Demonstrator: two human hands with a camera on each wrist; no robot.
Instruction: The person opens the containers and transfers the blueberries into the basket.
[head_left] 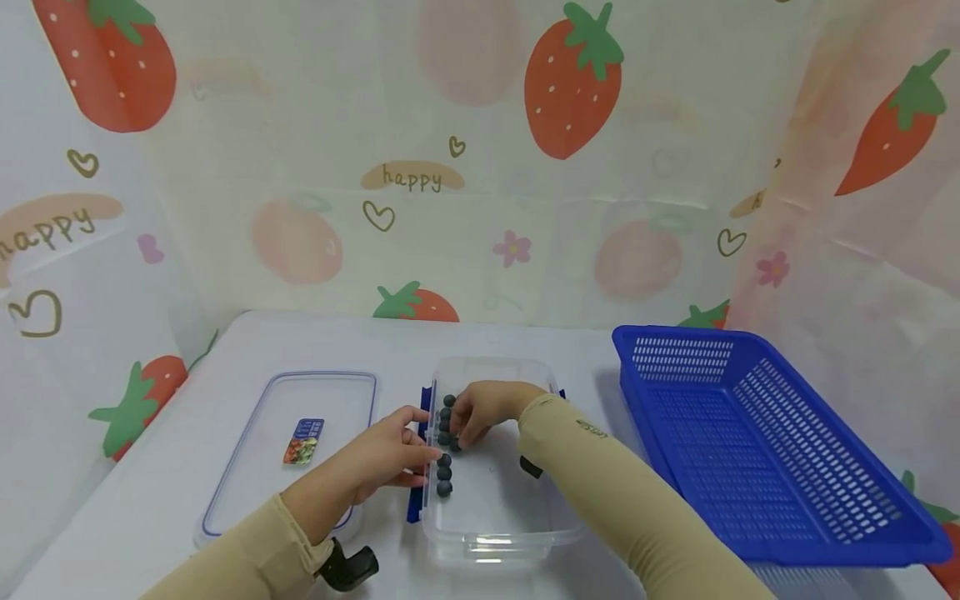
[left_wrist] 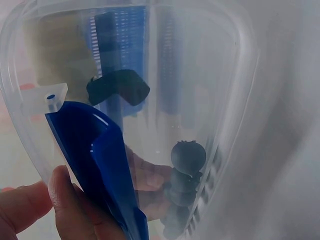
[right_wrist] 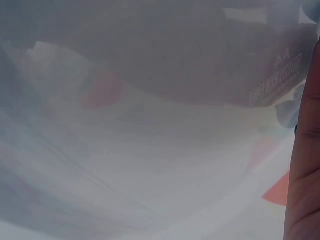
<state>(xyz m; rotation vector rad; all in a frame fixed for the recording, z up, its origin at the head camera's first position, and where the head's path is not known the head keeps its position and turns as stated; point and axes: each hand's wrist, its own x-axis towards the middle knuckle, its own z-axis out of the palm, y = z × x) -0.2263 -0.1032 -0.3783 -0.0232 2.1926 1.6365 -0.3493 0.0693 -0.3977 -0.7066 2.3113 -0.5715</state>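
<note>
A clear plastic box [head_left: 504, 540] with blue side latches [left_wrist: 95, 155] stands in the middle of the table. Blueberries [head_left: 445, 473] form a line inside along its left wall, also seen through the plastic as dark round berries [left_wrist: 188, 156] in the left wrist view. My left hand [head_left: 386, 454] holds that left wall, thumb over the rim and other fingers outside by the latch. Reaching into the box, my right hand [head_left: 487, 408] pinches a blueberry [head_left: 455, 445] beside the line. The right wrist view shows part of this hand [right_wrist: 306, 180] and blurred berries [right_wrist: 287, 114].
Left of the box lies a clear lid [head_left: 251, 433] with a blue seal and a printed label [head_left: 303, 442]. A blue perforated basket [head_left: 652, 417] stands on the right. Strawberry-print cloth [head_left: 480, 250] hangs behind the white table [head_left: 525, 337].
</note>
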